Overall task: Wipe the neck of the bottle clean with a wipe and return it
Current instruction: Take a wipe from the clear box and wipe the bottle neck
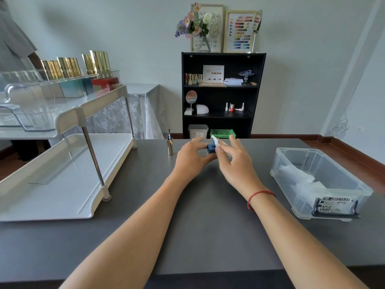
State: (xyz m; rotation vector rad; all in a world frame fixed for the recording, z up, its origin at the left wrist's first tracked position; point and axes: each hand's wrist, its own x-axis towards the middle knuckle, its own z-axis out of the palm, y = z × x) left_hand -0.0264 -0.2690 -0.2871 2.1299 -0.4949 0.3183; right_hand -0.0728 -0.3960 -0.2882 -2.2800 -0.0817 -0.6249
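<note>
A small blue bottle (211, 148) stands on the grey table (208, 215) near its far edge. My left hand (190, 158) grips the bottle's base from the left. My right hand (235, 158) pinches a folded white wipe (216, 142) against the top of the bottle at its neck. The bottle's gold cap with its brush (170, 146) stands upright on the table, to the left of my left hand.
A two-tier white rack (68, 163) fills the left side, with gold-capped bottles (70, 67) on top. A clear plastic box (318, 182) holding white wipes sits at the right. A black shelf unit (220, 94) stands behind the table.
</note>
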